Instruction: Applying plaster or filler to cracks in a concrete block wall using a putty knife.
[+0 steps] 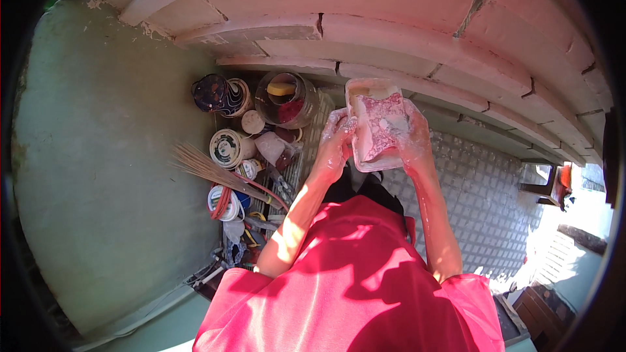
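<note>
In front of my chest is a shallow white rectangular plastic tub (353, 86) with rounded corners, its rim smeared with powder or paste. A pink-and-white crumpled piece (380, 127), which could be a packet or a cloth, lies across it, coated with the same whitish stuff. My left hand (338, 135) is closed on the tub's left side. On the opposite side, my right hand (415, 135) grips the tub and the edge of the pink piece. White residue covers both hands and streaks the right forearm. The tub's underside is hidden.
Along the green wall (111, 150) at left stand a clear round container (306, 94) with a yellow sponge, a lidded bucket (226, 148), a twig broom (208, 169) and several tubs. Pink concrete ledges (417, 36) rise ahead. Patterned floor (476, 189) extends right toward a stool (554, 186).
</note>
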The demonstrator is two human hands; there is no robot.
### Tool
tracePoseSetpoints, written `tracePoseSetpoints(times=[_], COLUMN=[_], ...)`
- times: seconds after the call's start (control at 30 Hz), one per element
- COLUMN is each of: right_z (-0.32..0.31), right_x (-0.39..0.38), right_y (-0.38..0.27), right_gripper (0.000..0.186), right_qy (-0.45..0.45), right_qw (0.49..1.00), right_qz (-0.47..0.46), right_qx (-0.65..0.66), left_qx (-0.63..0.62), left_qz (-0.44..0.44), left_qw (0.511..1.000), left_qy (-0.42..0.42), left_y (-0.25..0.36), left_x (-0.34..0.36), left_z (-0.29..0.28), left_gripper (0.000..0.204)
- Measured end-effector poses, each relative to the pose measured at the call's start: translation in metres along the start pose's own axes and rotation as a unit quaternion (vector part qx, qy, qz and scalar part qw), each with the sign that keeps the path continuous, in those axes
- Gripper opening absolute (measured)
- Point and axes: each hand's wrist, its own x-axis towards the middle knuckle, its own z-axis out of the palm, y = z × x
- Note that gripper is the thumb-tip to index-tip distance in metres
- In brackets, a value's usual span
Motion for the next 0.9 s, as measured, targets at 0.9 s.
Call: tracePoseSetpoints(times=[0.9], right_z=[0.003], right_x=[0.007], right_y=[-0.071], right_gripper=[0.05], right_qy=[0.106], right_qw=[0.954], right_qz=[0.036], right_qx=[0.279], left_qx=[-0.088], left_qz=[0.006], left_qw=[0.996], left_qy=[-0.016], left_y=[0.025], left_x=[0.004], left_z=[-0.058], left_gripper=[0.031])
